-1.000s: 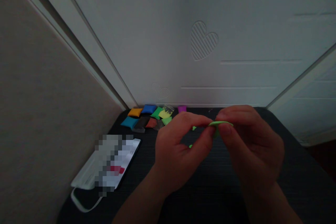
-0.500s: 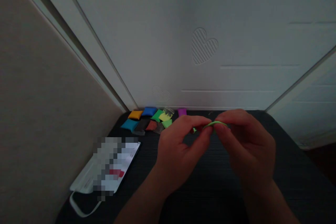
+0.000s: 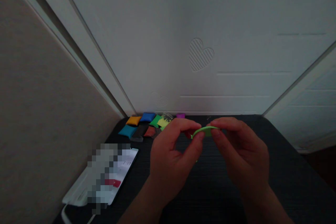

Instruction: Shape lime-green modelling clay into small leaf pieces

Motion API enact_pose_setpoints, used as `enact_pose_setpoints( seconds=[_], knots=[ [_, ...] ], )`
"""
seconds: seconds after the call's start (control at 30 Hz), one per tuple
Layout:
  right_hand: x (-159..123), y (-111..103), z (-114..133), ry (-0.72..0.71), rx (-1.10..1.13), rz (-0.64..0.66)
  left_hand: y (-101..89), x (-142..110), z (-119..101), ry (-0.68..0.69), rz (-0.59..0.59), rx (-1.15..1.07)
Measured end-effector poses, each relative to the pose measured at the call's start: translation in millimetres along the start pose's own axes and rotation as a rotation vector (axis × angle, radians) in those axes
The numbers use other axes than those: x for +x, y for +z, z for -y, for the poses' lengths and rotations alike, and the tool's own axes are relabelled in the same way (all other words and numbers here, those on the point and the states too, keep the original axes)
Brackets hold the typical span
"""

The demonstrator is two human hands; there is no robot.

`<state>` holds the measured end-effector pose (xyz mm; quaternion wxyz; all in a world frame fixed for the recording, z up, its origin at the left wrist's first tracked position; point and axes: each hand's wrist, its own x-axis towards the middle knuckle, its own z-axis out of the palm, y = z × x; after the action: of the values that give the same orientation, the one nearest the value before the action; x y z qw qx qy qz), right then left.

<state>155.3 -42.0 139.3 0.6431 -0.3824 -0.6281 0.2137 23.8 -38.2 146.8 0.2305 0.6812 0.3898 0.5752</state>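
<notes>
Between both hands, above the dark table (image 3: pixel 210 189), is a thin, flat piece of light green modelling clay (image 3: pixel 208 132), arched slightly upward. My left hand (image 3: pixel 172 154) pinches its left end between thumb and fingers. At the other end, the thumb and index finger of my right hand (image 3: pixel 245 154) close on the edge. Parts of the clay are hidden behind the fingertips. A tiny green speck (image 3: pixel 196 161) shows just beside my left thumb, too small to make out.
Several small coloured packets lie at the table's back left, among them an orange packet (image 3: pixel 133 120), a blue packet (image 3: pixel 147 117) and a teal packet (image 3: pixel 127 131). A partly pixelated phone (image 3: pixel 127 162) rests at the left on a white strapped item (image 3: pixel 76 190). A white panel (image 3: pixel 236 49) rises behind.
Both hands have shifted slightly left and down in view with the clay. More of its flat face shows between the fingers. The whole view has tilted a little upward.
</notes>
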Motion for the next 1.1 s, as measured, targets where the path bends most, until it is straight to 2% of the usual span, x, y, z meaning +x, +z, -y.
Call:
enact_pose_setpoints(
  seconds=[0.23,0.47,0.57,0.7,0.8,1.0,1.1],
  knots=[
    [-1.3,-1.9,2.2,-0.01,0.022,0.026,2.3,-3.7,0.8,0.153,-0.116,-0.007],
    [-1.9,-2.8,3.3,-0.082,-0.001,0.068,6.0,-4.9,2.7,0.175,-0.232,-0.089],
    [-2.0,-2.1,3.5,-0.144,-0.036,0.063,5.2,-4.5,2.9,0.222,-0.261,-0.055],
    [-1.8,-0.9,3.7,-0.204,-0.013,0.036,1.3,-4.5,4.1,0.31,-0.263,0.027],
    [-1.7,-0.8,3.4,-0.232,0.022,0.043,0.8,-4.9,5.4,0.356,-0.24,0.002],
    [-2.3,-3.7,3.4,-0.197,-0.002,0.121,4.5,-5.0,3.8,0.369,-0.248,-0.083],
    [-2.5,-5.2,3.5,-0.223,-0.011,0.125,3.4,-4.8,1.6,0.364,-0.253,-0.075]
  ],
)
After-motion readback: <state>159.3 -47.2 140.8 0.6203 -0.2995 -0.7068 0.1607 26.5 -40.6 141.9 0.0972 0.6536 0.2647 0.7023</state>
